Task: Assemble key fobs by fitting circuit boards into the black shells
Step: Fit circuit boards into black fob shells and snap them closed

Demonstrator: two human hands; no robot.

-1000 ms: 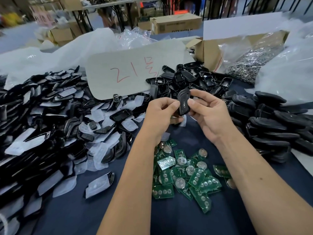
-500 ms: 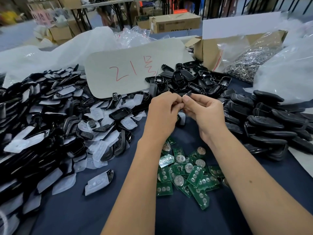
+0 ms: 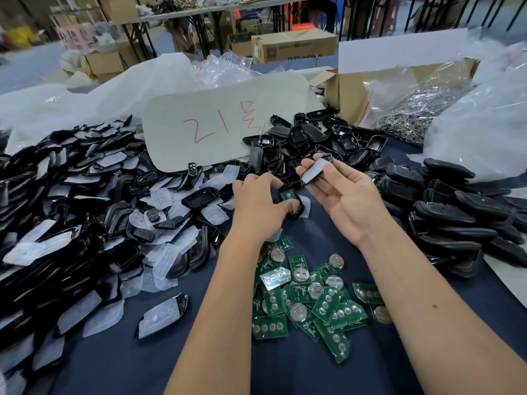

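Observation:
My right hand (image 3: 346, 201) is raised palm up and pinches a black shell half with a pale inner pad (image 3: 315, 171) between thumb and fingertips. My left hand (image 3: 258, 205) is lower, on the dark cloth, its fingers curled round a black shell with a green board inside (image 3: 291, 201). A loose heap of green circuit boards with coin cells (image 3: 310, 295) lies in front of me between my forearms.
A big pile of black shells and clear rubber pads (image 3: 85, 218) fills the left. Empty shell frames (image 3: 316, 138) lie behind my hands, closed black fobs (image 3: 456, 209) stack at the right. A grey card with red writing (image 3: 225, 124) and a cardboard box of metal rings (image 3: 413, 109) stand behind.
My hands, together on one fob a second ago, have come apart. The right hand rose with one shell half; the left dropped to the cloth with the other part.

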